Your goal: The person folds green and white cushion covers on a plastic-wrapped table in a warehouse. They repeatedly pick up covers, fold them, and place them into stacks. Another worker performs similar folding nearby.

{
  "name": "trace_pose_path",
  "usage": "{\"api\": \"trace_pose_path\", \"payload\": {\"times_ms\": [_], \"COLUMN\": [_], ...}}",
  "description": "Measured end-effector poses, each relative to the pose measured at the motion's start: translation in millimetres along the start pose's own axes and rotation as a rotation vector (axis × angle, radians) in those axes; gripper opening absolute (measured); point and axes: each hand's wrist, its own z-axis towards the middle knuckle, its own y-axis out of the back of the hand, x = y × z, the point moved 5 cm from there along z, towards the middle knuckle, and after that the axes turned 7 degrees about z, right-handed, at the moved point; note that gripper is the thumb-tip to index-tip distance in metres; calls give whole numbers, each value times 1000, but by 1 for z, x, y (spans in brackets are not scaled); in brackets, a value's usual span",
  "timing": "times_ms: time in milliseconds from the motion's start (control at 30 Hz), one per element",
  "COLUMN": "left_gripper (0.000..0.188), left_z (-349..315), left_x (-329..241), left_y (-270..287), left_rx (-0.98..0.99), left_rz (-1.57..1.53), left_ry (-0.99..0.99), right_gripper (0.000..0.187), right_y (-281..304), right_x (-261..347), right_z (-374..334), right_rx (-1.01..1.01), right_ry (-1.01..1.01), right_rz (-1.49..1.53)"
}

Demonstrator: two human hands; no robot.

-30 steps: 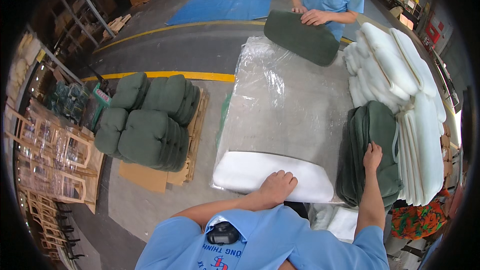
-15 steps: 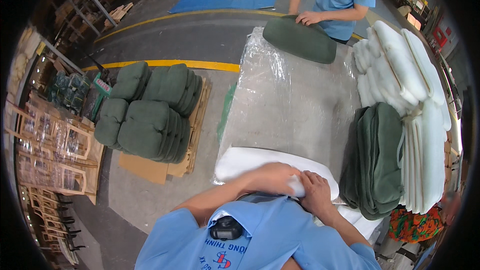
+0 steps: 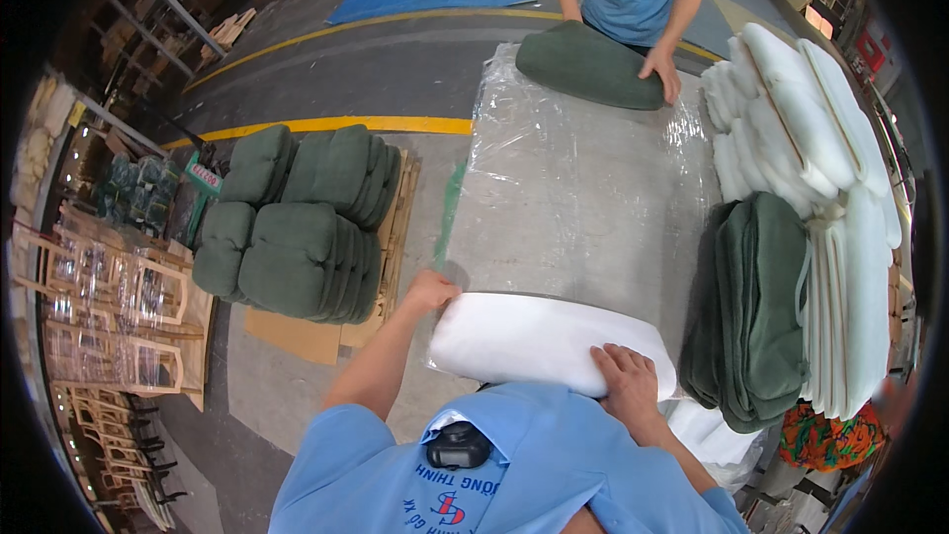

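A white cushion pad (image 3: 539,334), long with rounded ends, lies across the near edge of the plastic-wrapped table (image 3: 588,208). At its left end, my left hand (image 3: 433,290) has its fingers closed on the pad's far corner. Flat on the pad's right part rests my right hand (image 3: 630,376), open, fingers stretched out. At the table's far side, a co-worker in a blue shirt has hands on a dark green cushion (image 3: 591,65) of similar shape.
Folded dark green covers (image 3: 746,307) are stacked at the table's right edge. Beside and behind them stand piles of white padding (image 3: 845,287). To the left, stacked green cushions (image 3: 306,257) sit on a wooden pallet (image 3: 390,277), with wrapped wooden chair frames (image 3: 119,307) beyond.
My left hand has moved left from the pad's middle to its end. My right hand has flattened onto the pad. Across the table, the co-worker's hand has shifted to the green cushion's right end.
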Motion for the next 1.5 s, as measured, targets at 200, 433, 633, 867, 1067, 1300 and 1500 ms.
{"api": "trace_pose_path", "payload": {"times_ms": [200, 433, 633, 867, 1067, 1300, 1500], "left_gripper": [28, 21, 24, 21, 12, 9, 12], "left_z": [-8, -16, -9, -50, -30, 25, 123], "left_x": [-30, -97, -32, -78, -45, 15, -17], "left_y": [-10, 5, 42, -8, 34, 79, 121], "left_rx": [-146, 126, -194, 219, 49, -388, -407], "left_rz": [373, -630, 84, -42, -905, -1107, -1148], "left_ry": [-104, -269, -219, -407, -310, 7, -40], "right_gripper": [73, 74, 74, 69, 64, 62, 56], "right_y": [3, 4, 10, 17, 15, 24, 51], "right_x": [6, 3, 11, 9, 6, -13, -17], "right_z": [6, 2, 9, 20, 30, 61, 91], "right_rx": [6, 2, 14, 47, 97, 174, 316], "right_ry": [-18, -43, -20, -30, 22, -3, -164], "right_rz": [37, 27, 60, 53, 30, 63, 93]}}
